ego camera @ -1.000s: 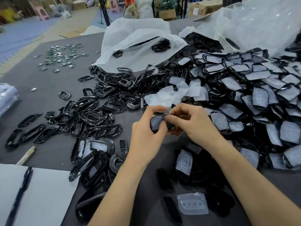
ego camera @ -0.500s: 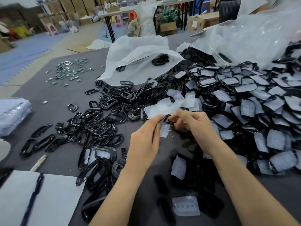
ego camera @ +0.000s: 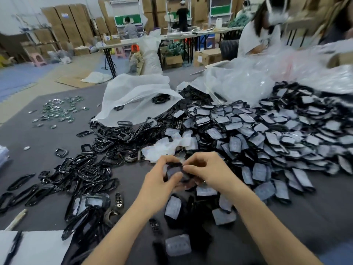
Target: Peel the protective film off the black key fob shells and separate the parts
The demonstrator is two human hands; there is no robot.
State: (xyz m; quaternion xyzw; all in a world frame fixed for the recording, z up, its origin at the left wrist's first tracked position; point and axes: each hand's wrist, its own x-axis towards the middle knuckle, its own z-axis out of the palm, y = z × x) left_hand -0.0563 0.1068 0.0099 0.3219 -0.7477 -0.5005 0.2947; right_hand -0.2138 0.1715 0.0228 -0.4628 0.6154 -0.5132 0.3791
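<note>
Fingers (ego camera: 164, 159) of left hand (ego camera: 158, 181) and right hand (ego camera: 210, 172) pinch one glossy black key fob shell (ego camera: 174, 169), held just above grey cloth-covered bench (ego camera: 133, 165) (frosted translucent film pieces (ego camera: 164, 148) heaped beyond).

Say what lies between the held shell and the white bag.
Head view: between shell and bag, a heap of peeled clear films, then loose black frames.

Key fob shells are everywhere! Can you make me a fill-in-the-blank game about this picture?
1. The left hand and right hand together hold one ____ key fob shell.
2. The big pile of film-covered shells lies to the ____ of the hands.
3. The bare black frames lie to the ____ of the hands.

Missing words: black; right; left.
</note>
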